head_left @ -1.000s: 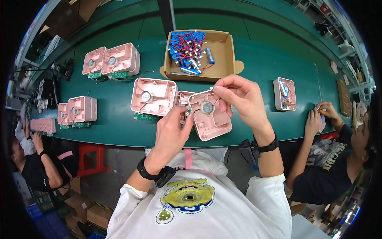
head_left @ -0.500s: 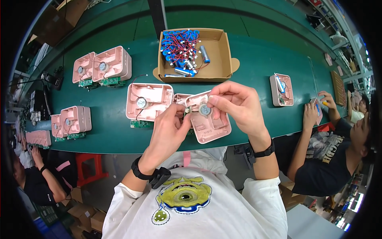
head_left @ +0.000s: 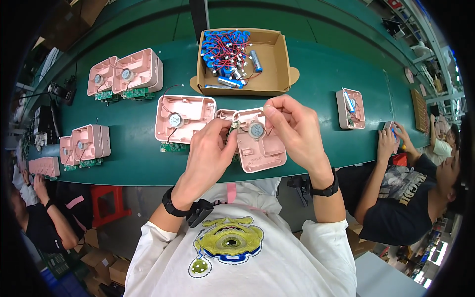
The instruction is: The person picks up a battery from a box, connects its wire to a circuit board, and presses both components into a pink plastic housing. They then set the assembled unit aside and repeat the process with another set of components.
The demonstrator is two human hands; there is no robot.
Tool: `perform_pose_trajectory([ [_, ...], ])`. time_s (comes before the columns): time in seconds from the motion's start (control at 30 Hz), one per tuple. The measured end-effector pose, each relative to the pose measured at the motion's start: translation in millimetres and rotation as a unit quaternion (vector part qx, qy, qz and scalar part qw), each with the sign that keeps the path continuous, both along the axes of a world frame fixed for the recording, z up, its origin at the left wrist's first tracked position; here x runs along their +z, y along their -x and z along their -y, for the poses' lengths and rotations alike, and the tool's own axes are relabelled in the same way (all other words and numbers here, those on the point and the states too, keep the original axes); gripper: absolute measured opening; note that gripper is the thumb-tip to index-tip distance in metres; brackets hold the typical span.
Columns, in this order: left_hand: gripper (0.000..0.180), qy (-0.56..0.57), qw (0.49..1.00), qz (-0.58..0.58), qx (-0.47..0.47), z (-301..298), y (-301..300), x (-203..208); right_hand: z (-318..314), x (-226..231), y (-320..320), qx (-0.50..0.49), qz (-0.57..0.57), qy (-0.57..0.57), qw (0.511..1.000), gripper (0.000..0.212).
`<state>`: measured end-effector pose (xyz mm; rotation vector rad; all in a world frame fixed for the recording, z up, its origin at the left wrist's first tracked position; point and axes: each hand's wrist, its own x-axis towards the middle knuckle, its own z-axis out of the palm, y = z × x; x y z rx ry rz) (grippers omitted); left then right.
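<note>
In front of me a pink plastic housing lies tilted on the bench, its inside facing up. A round silver speaker sits in its upper half. My left hand is closed at the housing's left edge, thumb and fingers pinching a small green circuit board. Above the housing's upper right corner, my right hand is closed in a pinch on the thin speaker wire; its fingers partly hide the wire's end. Another pink housing with a speaker, a loose wire and a green board stands just left of my left hand.
Beyond my hands stands a cardboard box of blue batteries with red and black leads. More pink housings stand at the left, and one holding a battery stands right. Co-workers sit at both sides.
My right fingertips have moved slightly up and away from the speaker, which now shows more fully. The left hand still pinches the board. The whole view has shifted slightly.
</note>
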<state>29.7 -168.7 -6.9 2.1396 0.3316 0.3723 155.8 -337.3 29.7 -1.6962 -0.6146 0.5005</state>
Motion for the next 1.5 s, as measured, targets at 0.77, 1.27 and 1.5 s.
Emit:
perform_pose_trajectory([
  [0.77, 0.023, 0.03, 0.998, 0.058, 0.003, 5, -1, -10, -23, -35, 25, -0.021, 0.307, 0.126, 0.943, 0.007],
  [1.27, 0.021, 0.036, 0.994, 0.107, -0.011, 10, -6, -16, -29, -44, 32, -0.052, 0.316, 0.096, 0.942, 0.005],
  [1.5, 0.017, 0.022, 0.998, 0.054, -0.024, -6, -5, -8, -25, -25, 12, 0.036, 0.33, 0.134, 0.934, 0.008],
])
